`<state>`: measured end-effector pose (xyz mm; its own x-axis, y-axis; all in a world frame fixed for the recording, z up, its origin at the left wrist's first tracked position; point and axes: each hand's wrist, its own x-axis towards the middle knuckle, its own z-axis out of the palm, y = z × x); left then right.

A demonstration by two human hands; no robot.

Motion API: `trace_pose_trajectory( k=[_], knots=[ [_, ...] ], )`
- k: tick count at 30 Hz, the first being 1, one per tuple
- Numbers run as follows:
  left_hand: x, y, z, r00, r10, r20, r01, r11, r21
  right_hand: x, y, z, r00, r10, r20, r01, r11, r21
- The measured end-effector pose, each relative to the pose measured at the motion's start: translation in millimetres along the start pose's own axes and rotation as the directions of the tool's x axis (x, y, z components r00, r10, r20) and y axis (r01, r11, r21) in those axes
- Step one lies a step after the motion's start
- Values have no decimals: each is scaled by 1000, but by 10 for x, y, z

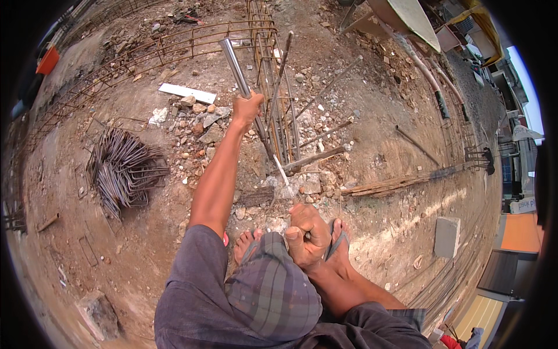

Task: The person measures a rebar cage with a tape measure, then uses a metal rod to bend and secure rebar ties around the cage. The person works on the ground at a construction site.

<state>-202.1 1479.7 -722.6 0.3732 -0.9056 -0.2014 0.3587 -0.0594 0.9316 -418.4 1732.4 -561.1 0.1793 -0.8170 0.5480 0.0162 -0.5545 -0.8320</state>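
Note:
My left hand (248, 109) is closed around a long metal bar (233, 65), my arm stretched forward. The bar's top is a thick, shiny silver tube; below my fist it runs thinner and darker, slanting down to a whitish lower end near broken stones (311, 183). My right hand (308, 232) is curled into a fist close to my knees, near the bar's lower end. Whatever may be inside that fist is hidden. Just beyond the left hand stands an upright rebar cage (263, 35), its rods coming down beside the bar. My feet (339, 238) are in flip-flops.
Bent steel stirrups (125, 171) lie piled at the left. A splintered wooden plank (401, 183) and a grey block (447, 237) are at the right. A white strip (187, 93) rests by rubble. A wheelbarrow (407, 23) stands far right; a rough stone (97, 314) sits near left.

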Motion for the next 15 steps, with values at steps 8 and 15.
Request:
trace_pose_trajectory(
  k=[8,15],
  knots=[
    [118,-15,-75,1000,-20,-5,20,996,-92,444,52,-81,993,-79,86,84,995,-58],
    [256,0,-74,981,-170,93,188,952,-243,1002,-64,98,983,-108,147,94,990,103]
  ],
)
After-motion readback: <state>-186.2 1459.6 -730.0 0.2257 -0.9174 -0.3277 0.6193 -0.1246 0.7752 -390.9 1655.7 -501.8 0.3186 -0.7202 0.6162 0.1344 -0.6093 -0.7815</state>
